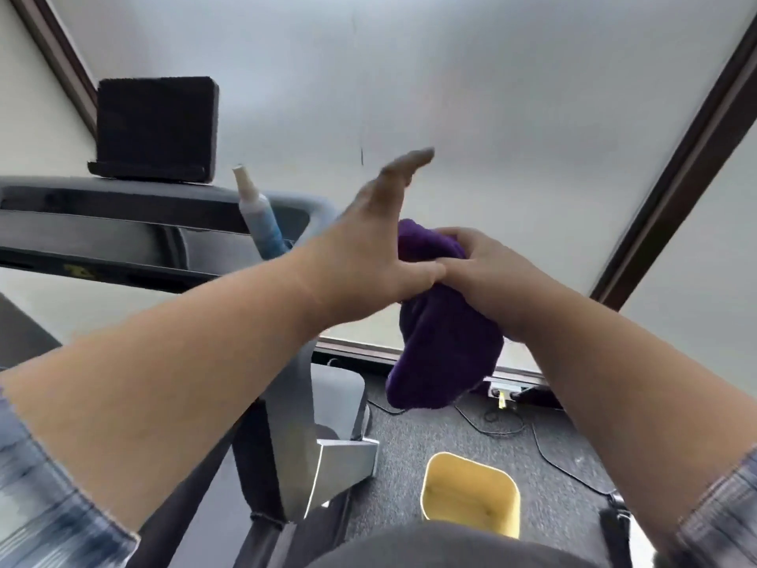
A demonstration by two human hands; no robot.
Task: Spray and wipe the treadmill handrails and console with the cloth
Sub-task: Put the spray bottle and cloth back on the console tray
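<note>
Here the right hand (pixel 475 276) grips a plush, bunched purple cloth (pixel 444 342) in mid-air, right of the treadmill console (pixel 123 223); its loose end hangs down. The left hand (pixel 377 235) is spread flat, fingers straight, thumb touching the right hand at the cloth. A slim spray bottle (pixel 258 215) with a pale tapered nozzle leans in the glossy dark console. A rounded yellow bin (pixel 471 494) sits on grey carpet below.
</note>
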